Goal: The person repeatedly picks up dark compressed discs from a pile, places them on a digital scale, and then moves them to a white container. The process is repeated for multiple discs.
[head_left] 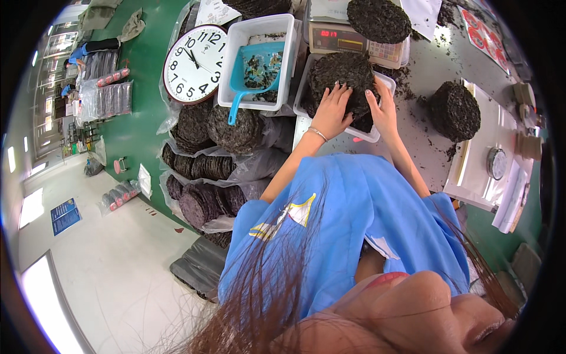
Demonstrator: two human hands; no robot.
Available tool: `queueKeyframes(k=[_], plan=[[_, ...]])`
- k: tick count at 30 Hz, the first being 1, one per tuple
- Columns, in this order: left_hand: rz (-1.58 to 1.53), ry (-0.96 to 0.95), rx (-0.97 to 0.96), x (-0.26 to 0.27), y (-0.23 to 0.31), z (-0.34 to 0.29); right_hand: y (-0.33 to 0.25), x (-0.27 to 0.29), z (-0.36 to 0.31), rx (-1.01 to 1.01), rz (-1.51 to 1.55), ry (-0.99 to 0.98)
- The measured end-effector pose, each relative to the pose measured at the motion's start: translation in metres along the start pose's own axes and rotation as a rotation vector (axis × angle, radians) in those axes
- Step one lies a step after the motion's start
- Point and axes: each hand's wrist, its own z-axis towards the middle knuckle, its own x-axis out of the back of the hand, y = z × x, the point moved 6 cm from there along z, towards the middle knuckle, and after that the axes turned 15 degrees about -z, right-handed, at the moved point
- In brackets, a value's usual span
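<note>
A thick, dark round cake (339, 68), which looks like pressed dried seaweed, rests in a white plastic tub (370, 135) ahead of me. My left hand (333, 112) lies on the cake's near side, fingers stretched over its surface. At its right edge is my right hand (383, 109), with fingers extended near the tub's rim and the thumb apart from them. The undersides of my fingers are hidden, and neither hand visibly grips the cake. Just behind the tub, another dark cake (379, 21) sits on a digital scale (337, 40) with a lit red display.
A white bin (283, 105) with a blue scoop (254, 82) stands left, beside a round wall clock (194, 65). Bagged stacks of dark cakes (236, 130) fill the space below them. To the right, a loose cake (453, 111) lies on the crumb-strewn grey table (421, 138).
</note>
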Motion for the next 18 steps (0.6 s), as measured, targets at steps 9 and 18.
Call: queueKeyframes(k=[9, 18], plan=[[-0.514, 0.453, 0.292, 0.062, -0.040, -0.010, 0.002, 0.034, 0.050, 0.173, -0.229, 0.185], [-1.842, 0.900, 0.107, 0.127, -0.037, -0.026, 0.048, 0.017, 0.145, 0.394, -1.090, -0.032]])
